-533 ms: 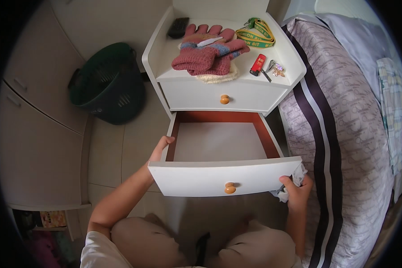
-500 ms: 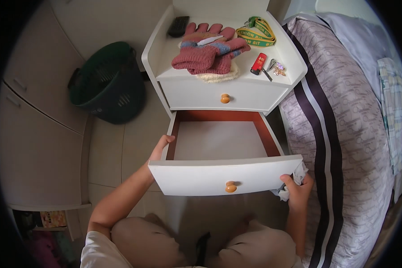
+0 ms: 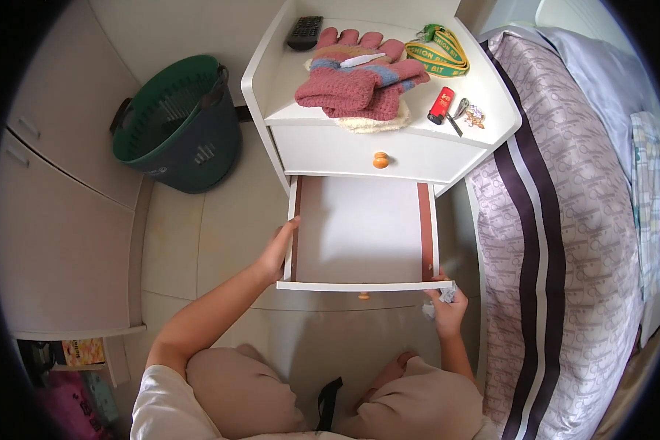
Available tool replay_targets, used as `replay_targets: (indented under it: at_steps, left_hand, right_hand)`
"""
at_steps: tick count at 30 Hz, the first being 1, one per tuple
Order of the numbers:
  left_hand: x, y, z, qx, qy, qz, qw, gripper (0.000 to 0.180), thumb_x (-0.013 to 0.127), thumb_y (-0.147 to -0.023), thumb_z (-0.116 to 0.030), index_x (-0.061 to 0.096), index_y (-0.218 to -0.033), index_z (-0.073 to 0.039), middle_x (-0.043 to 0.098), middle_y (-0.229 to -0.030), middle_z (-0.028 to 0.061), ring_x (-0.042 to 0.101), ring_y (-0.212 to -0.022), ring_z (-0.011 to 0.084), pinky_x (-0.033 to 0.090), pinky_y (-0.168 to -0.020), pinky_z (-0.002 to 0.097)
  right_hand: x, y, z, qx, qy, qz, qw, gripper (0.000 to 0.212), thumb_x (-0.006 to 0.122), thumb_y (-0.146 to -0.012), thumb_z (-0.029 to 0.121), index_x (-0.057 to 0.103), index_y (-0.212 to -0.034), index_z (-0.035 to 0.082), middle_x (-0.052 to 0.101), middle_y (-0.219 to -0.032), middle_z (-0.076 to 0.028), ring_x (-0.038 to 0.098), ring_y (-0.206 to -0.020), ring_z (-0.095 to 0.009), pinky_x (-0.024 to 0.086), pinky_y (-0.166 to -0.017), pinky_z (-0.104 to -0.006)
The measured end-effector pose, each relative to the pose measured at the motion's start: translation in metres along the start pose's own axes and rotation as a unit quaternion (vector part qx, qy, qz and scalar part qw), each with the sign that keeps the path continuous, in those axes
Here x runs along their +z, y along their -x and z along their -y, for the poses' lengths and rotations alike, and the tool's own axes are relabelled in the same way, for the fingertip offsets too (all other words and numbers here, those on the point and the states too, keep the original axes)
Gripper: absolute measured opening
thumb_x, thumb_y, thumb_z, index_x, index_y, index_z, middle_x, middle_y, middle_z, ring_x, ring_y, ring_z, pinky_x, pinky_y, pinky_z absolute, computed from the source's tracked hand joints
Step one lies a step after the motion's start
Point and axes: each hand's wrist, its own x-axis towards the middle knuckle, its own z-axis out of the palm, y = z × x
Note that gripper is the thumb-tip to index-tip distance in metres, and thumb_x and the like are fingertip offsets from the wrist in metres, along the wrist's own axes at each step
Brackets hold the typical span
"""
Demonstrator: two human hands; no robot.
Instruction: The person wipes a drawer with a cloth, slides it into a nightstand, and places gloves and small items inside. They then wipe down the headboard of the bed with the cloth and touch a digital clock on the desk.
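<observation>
Nightstand drawer point(image 3: 363, 227) sits pulled out between the person's fingers, front panel point(image 3: 363, 287) running crosswise: left hand point(image 3: 276, 253) gripping the side wall point(image 3: 290, 262), right hand point(image 3: 451, 312) clutching crumpled pale cloth point(image 3: 447, 295) by the opposite corner, so neither's nearer.

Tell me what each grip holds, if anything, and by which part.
The left grip holds the drawer by its left side wall; the right grip holds its front right corner and a crumpled whitish wad.

Pale tiled floor point(image 3: 224, 227), light-coloured cabinet point(image 3: 70, 249)
</observation>
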Motion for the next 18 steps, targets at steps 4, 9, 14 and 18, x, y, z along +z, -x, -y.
replay_targets:
  at_steps: [4, 9, 14, 18]
  left_hand:
    - [-0.017, -0.003, 0.007, 0.029, 0.003, -0.006, 1.0, 0.074, 0.058, -0.098, -0.055, 0.043, -0.147, -0.002, 0.052, -0.142, 0.0138, 0.051, -0.131, 0.0263, 0.048, -0.102, 0.0405]
    - [0.002, 0.043, -0.017, 0.419, -0.363, -0.232, 0.799, 0.053, 0.079, -0.088, -0.025, 0.053, -0.128, -0.004, 0.054, -0.113, 0.0095, 0.052, -0.105, 0.0207, 0.048, -0.083, 0.0382]
    - [0.09, 0.119, -0.105, 0.69, -0.482, -0.154, 0.517, 0.071, 0.085, -0.069, -0.003, 0.053, -0.132, -0.004, 0.053, -0.12, 0.0138, 0.054, -0.107, 0.0291, 0.044, -0.095, 0.0378]
    - [0.145, 0.114, -0.171, 0.646, -0.553, -0.198, 0.488, 0.096, 0.09, -0.062, -0.009, 0.044, -0.146, -0.004, 0.044, -0.142, 0.0195, 0.046, -0.129, 0.0417, 0.043, -0.105, 0.0465]
  right_hand:
    - [-0.007, -0.004, 0.027, 0.047, 0.01, 0.017, 0.999, 0.03, 0.073, -0.081, -0.01, 0.072, -0.11, -0.003, 0.071, -0.114, -0.008, 0.062, -0.108, -0.011, 0.05, -0.09, -0.028]
    - [-0.024, -0.02, 0.092, -0.085, 0.004, -0.074, 0.994, 0.028, 0.067, -0.09, 0.001, 0.071, -0.117, -0.001, 0.069, -0.094, -0.004, 0.057, -0.078, -0.004, 0.047, -0.066, -0.0209]
    - [0.042, -0.067, 0.244, -0.021, 0.021, 0.135, 0.99, 0.032, 0.057, -0.105, 0.026, 0.073, -0.115, 0.0, 0.065, -0.073, 0.0, 0.054, -0.061, -0.004, 0.041, -0.057, -0.0216]
    - [0.113, -0.132, 0.278, -0.074, -0.026, 0.184, 0.98, 0.045, 0.06, -0.092, 0.002, 0.052, -0.137, 0.004, 0.063, -0.121, -0.011, 0.065, -0.081, -0.017, 0.054, -0.075, -0.0288]
